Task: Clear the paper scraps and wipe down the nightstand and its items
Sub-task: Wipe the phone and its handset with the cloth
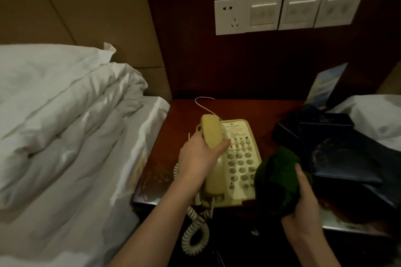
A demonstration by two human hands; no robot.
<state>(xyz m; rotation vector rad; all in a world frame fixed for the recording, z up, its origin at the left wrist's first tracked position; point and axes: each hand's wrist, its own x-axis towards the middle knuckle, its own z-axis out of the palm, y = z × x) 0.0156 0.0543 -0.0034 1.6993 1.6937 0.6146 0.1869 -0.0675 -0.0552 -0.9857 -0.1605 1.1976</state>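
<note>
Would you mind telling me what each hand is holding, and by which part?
The left hand holds the phone handset around its middle. The right hand holds a bunched green cloth from underneath.

Two bare forearms enter from the bottom edge of the frame, one left of centre, one lower right. No sleeves in view on either arm; bare right down to the frame edge. Left hand, centre of frame: no glove, no ring or watch visible, wrist bare. Right hand, lower right: likewise ungloved, wrist bare, no band or jewellery that can be made out. Fingernails too dim and blurred to describe. Light is low and warm, so fine detail on both arms is lost.
</note>
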